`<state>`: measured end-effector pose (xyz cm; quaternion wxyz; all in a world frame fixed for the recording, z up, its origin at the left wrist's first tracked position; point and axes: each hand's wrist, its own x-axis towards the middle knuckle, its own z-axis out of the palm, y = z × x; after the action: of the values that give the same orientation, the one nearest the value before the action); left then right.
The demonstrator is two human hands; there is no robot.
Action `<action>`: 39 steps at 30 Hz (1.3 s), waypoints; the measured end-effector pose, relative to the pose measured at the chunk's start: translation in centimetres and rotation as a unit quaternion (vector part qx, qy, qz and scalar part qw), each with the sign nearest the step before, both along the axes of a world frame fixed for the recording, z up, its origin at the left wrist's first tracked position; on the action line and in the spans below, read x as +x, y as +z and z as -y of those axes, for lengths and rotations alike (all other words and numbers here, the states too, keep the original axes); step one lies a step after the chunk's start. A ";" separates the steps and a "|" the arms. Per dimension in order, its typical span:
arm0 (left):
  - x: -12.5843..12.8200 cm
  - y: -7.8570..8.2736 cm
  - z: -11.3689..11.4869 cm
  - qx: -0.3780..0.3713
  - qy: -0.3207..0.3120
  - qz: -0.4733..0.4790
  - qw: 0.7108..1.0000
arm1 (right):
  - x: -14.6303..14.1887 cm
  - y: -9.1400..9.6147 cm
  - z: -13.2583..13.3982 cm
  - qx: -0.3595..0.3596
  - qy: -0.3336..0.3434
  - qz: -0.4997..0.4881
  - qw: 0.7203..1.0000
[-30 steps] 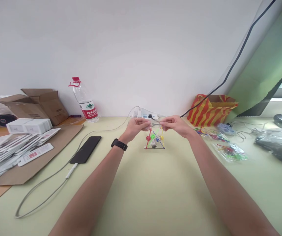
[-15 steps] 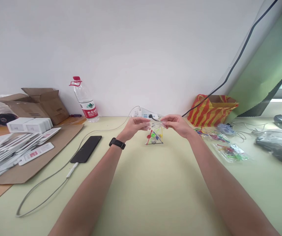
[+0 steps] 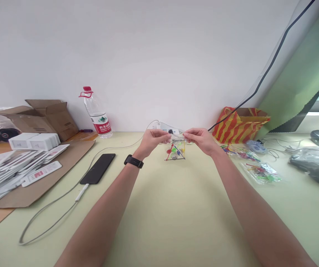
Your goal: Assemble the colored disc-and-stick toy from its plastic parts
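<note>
Pinched closed, my left hand (image 3: 154,141) grips the upper left of what looks like a small clear plastic bag (image 3: 178,142). My right hand (image 3: 201,140) pinches its upper right side between thumb and fingers. Below my fingertips show coloured sticks and round pieces (image 3: 174,152) in red, green, blue and yellow, with a dark stick along the bottom. Whether these are loose or joined, I cannot tell. A black watch band (image 3: 133,161) is on my left wrist.
Left are a black phone (image 3: 98,168) on a cable, a water bottle (image 3: 102,124), a cardboard box (image 3: 48,118) and stacked white cards (image 3: 34,141). Right are packets of coloured parts (image 3: 262,173) and a red-yellow striped bag (image 3: 237,128). A power strip (image 3: 162,128) lies behind my hands.
The coloured pieces have risen slightly and shifted a little to the right. My hands have come up slightly, still pinching at both sides.
</note>
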<state>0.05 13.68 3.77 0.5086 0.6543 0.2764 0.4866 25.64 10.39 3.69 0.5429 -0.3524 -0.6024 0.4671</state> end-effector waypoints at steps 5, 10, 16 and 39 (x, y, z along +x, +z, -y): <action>-0.2 0.3 0.1 0.007 -0.008 -0.017 1.000 | 0.4 -0.1 -0.4 0.012 -0.015 0.036 0.999; -0.5 0.6 0.2 0.008 -0.020 -0.069 0.997 | 0.5 0.0 -0.3 0.026 -0.019 0.052 0.998; -0.3 0.9 0.2 0.033 -0.024 -0.095 0.995 | 0.1 0.8 0.5 0.041 -0.022 0.081 0.996; -1.3 3.7 1.4 0.063 -0.040 -0.178 0.981 | 0.0 2.5 1.7 0.071 -0.003 0.188 0.980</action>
<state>-1.27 12.31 7.50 0.4275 0.7720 0.3050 0.3580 25.69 8.73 6.17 0.4447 -0.3961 -0.7245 0.3470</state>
